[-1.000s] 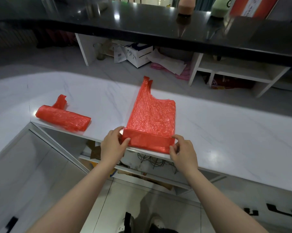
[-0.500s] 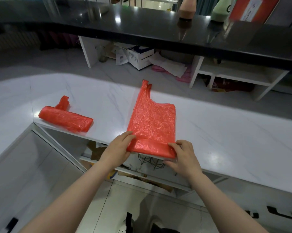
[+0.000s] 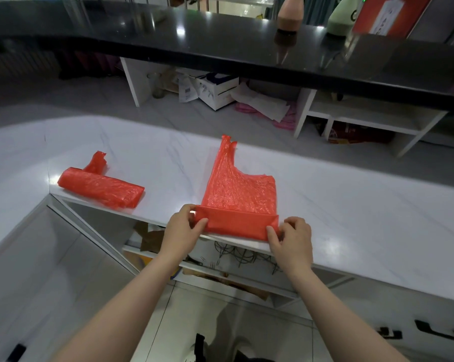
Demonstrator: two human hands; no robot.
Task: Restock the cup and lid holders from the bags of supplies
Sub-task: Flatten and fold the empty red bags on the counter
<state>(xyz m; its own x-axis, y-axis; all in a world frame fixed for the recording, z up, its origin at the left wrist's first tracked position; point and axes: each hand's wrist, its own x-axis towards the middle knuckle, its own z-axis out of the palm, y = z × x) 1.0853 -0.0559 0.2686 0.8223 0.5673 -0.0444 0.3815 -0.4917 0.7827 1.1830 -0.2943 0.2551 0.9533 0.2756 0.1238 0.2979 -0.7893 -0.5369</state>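
A long white marble-patterned counter (image 3: pixel 351 212) ran across the view beneath a raised glossy black bar top (image 3: pixel 220 45), and on the white surface lay two thin red plastic carrier bags. The larger of them, a flattened red bag (image 3: pixel 240 194), sat at the counter's near edge, its body spread flat and its handle strip pointing away from the person toward the black bar top — so its long axis ran straight out from the fingers, while the fold itself ran crosswise, from hand to hand. The near end had been turned over into a narrow folded band (image 3: pixel 236 224) that reached the very lip of the counter. The left hand (image 3: pixel 180 231) pinched the band's left end, thumb on top and fingers curled beneath; the right hand (image 3: pixel 292 240) pinched the right end in the same manner. Both hands sat equally close to the band, one at each corner, so the next turn would probably call for both to roll away together — toward the handles. Well apart on the left lay a smaller red bag already rolled into a flat bundle (image 3: pixel 100 188), untouched, one handle tab sticking up behind it.
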